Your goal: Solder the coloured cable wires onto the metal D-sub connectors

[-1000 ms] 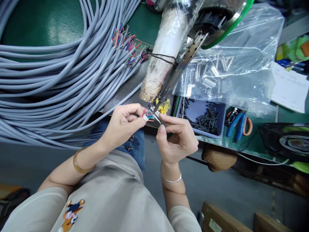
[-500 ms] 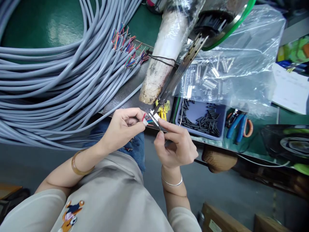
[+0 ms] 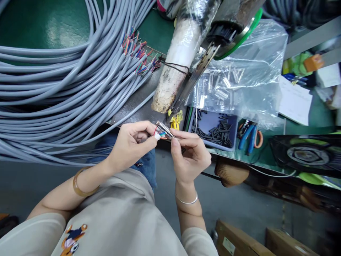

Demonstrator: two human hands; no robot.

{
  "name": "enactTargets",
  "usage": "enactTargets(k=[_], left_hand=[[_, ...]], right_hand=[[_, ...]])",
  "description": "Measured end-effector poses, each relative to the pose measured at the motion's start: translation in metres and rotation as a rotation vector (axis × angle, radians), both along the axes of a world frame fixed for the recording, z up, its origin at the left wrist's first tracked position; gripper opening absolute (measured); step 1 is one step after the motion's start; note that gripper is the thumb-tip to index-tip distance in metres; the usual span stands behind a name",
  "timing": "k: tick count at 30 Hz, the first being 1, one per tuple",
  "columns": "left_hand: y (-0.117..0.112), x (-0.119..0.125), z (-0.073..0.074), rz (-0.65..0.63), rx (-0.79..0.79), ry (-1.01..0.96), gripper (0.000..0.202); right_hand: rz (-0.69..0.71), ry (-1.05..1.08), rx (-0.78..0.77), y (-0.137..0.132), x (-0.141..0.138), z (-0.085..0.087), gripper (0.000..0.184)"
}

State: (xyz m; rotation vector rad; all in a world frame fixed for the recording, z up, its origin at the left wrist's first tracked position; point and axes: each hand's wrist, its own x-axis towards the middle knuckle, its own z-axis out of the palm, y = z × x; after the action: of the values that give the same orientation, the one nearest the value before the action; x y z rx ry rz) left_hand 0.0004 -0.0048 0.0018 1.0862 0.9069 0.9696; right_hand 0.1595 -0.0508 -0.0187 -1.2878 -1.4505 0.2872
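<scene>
My left hand (image 3: 131,142) pinches the stripped end of a grey cable, with its thin coloured wires (image 3: 160,133) fanned out at the fingertips. My right hand (image 3: 189,153) is closed on a small metal connector (image 3: 164,128), held against those wires just in front of the bench edge. Both hands meet over my lap, thumbs and forefingers almost touching. The cable itself is hidden under my left palm.
A large bundle of grey cables (image 3: 53,89) with stripped coloured ends (image 3: 138,53) covers the bench on the left. A wrapped white roll (image 3: 176,67), a plastic bag of connectors (image 3: 234,78), a blue tray of black sleeves (image 3: 215,129) and blue-handled pliers (image 3: 247,137) lie to the right.
The connector has turned flatter between my fingers and sits closer against the wires. My view has shifted a little to the right, while the hands stay in the same spot.
</scene>
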Motion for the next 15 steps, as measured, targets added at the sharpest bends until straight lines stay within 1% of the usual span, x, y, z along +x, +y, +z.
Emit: enactTargets(k=[6,15], left_hand=[[0.001,0.0038,0.0007,0.068,0.096,0.089,0.015],[0.0067,0.0072,0.0006,0.092,0.151,0.157,0.015]], right_hand=[[-0.006,-0.152,0.09,0.0013,0.0017,-0.0012,0.018],[-0.033,-0.244,0.121,0.007,0.0031,0.0,0.018]])
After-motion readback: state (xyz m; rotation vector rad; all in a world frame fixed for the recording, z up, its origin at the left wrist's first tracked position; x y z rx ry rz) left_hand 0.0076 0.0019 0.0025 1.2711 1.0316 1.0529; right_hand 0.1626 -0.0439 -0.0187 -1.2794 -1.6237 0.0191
